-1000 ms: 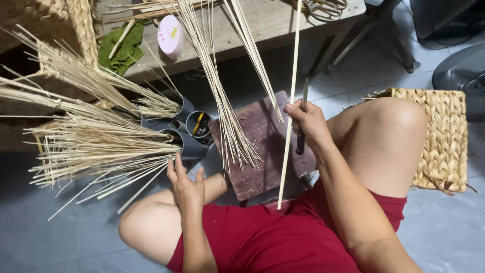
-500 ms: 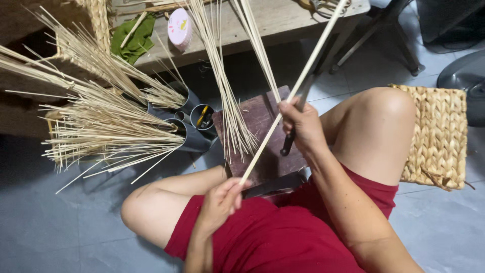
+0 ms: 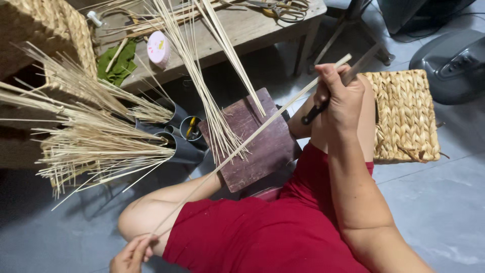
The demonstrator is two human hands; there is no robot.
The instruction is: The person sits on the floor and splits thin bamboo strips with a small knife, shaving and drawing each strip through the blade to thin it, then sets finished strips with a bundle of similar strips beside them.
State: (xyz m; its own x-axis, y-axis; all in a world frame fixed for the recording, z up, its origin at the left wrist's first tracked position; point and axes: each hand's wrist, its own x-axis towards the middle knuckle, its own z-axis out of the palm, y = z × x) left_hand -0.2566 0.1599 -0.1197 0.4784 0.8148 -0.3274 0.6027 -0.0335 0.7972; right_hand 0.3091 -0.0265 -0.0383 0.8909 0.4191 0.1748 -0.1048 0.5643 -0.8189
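Head view, right hand (image 3: 339, 98) gripping knife (image 3: 314, 112), strip (image 3: 252, 136)

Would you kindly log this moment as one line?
right hand: grips knife and strip | left hand: pinches strip's low end | strip: slanted over board | bundles: at left

**Both hands raised apart, fingers closed**

The right hand (image 3: 339, 98) is lifted high, forearm stretched upward from the lap, fingers curled tight in a fist. The left hand (image 3: 132, 254) sits low by the bent knee, fingertips pinched together.
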